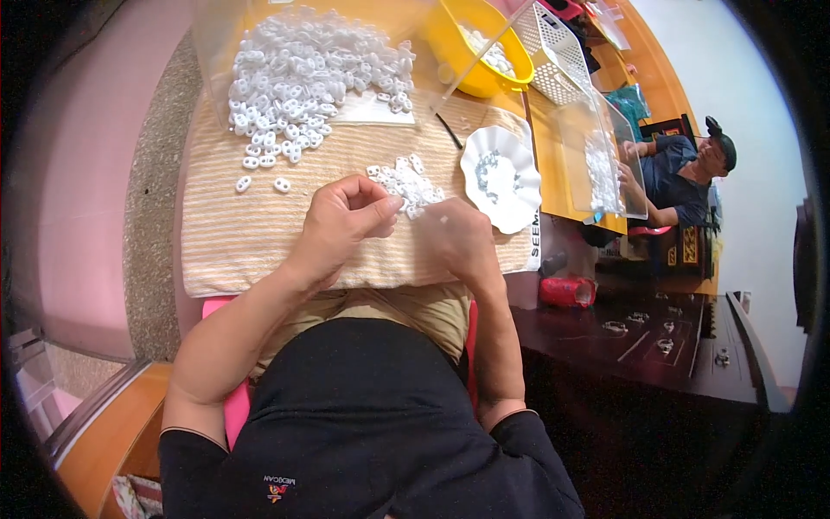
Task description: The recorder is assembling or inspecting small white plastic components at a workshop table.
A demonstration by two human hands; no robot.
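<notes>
My left hand point(346, 221) is closed in a pinch over the striped cloth, thumb against the fingers; what it pinches, if anything, is too small to make out. Just right of it, my right hand point(458, 238) is smeared by motion, so its fingers do not show clearly. Beyond both hands lies a small heap of white plastic pieces point(406, 180). A white wavy-rimmed dish point(525, 197) stands to the right, with small greyish parts inside. At the far left, a large pile of white two-holed oval pieces point(303, 82) spills from a clear box onto the cloth.
A thin black stick point(449, 131) lies near the dish. Behind are a yellow basin point(450, 56) of white pieces and a white perforated basket point(553, 52). At the right, another person point(679, 177) works at a clear bin point(635, 203). A red cylindrical object point(566, 291) lies below.
</notes>
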